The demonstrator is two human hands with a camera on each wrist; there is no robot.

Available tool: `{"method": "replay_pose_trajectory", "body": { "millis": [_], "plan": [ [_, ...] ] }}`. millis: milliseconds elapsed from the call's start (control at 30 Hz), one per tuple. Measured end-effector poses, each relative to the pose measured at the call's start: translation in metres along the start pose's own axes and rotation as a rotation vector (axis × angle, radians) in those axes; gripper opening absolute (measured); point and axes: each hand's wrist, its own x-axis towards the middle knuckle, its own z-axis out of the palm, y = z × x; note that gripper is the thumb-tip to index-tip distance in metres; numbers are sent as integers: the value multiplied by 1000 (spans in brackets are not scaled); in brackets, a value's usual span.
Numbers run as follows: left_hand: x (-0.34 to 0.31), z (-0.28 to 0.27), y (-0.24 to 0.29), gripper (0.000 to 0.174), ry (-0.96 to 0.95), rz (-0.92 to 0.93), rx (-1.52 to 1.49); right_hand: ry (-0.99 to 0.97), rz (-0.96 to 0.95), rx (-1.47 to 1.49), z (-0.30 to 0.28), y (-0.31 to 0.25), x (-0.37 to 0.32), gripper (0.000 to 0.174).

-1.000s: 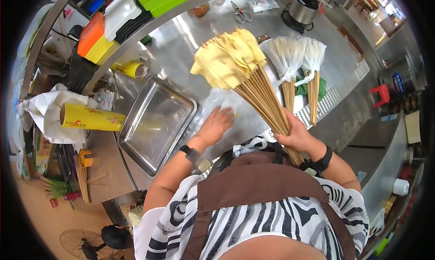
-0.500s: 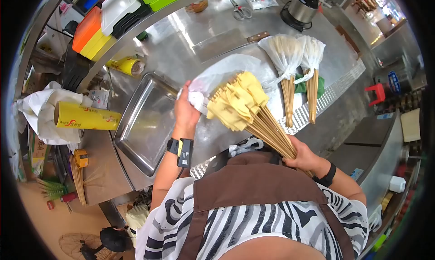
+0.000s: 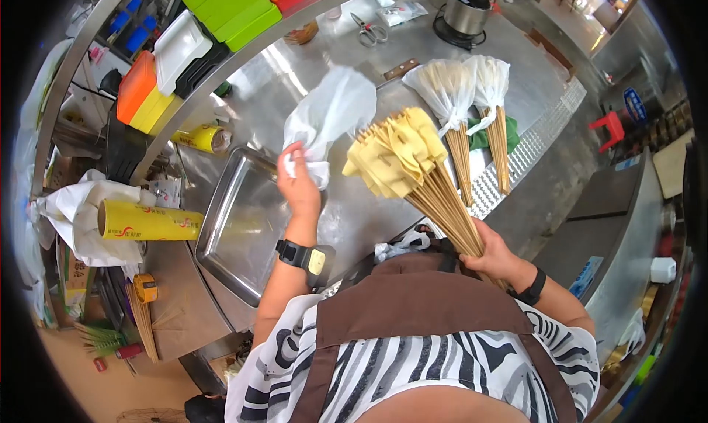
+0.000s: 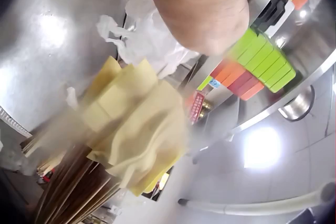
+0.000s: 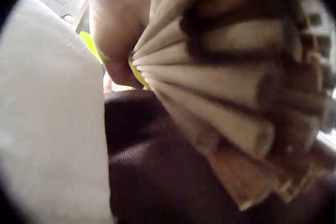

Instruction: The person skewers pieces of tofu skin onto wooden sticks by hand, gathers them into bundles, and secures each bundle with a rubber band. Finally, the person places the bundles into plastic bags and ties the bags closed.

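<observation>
My right hand grips a thick bundle of wooden skewers near its lower end. Folded yellow sheets, like tofu skin, are threaded on the upper ends, tilted up to the left. In the right wrist view the blunt skewer ends fan out toward the camera. My left hand holds a thin white plastic bag by its gathered edge, left of the yellow sheets. The left wrist view has the bag partly behind the hand, just above the sheets.
Two bagged skewer bundles lie at right on the steel table. A metal tray sits at left, beside a yellow film roll. Scissors and a pot stand toward the back; a cleaver's wooden handle shows behind the bag.
The left hand came off the table area, took up the plastic bag and raised it, so it now billows upward. The right hand lowered the skewer bundle's yellow end toward me, keeping its grip.
</observation>
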Motion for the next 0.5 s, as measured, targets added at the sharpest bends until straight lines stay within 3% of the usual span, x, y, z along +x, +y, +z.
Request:
{"method": "replay_pose_trajectory", "body": {
  "millis": [67,100,267,333,400,467,500],
  "plan": [
    [-1,-8,-12,25,288,-359,-443,20,17,50,4,-7,13,68],
    [-3,-11,-11,25,305,-473,-606,17,42,69,7,-11,17,67],
    [-20,-20,-2,35,137,-413,-478,-39,-51,105,14,-5,39,65],
    [-13,-32,-11,27,-6,-454,-54,-149,-22,181,13,-12,42,66],
    [-3,-38,-11,19,68,-519,-88,-212,5,187,16,-19,43,66],
    [13,-47,1,21,-17,-760,-425,-274,28,193,17,-21,45,66],
    [21,-57,-12,24,-81,-761,-378,-326,-6,148,19,-18,45,67]
  ]
}}
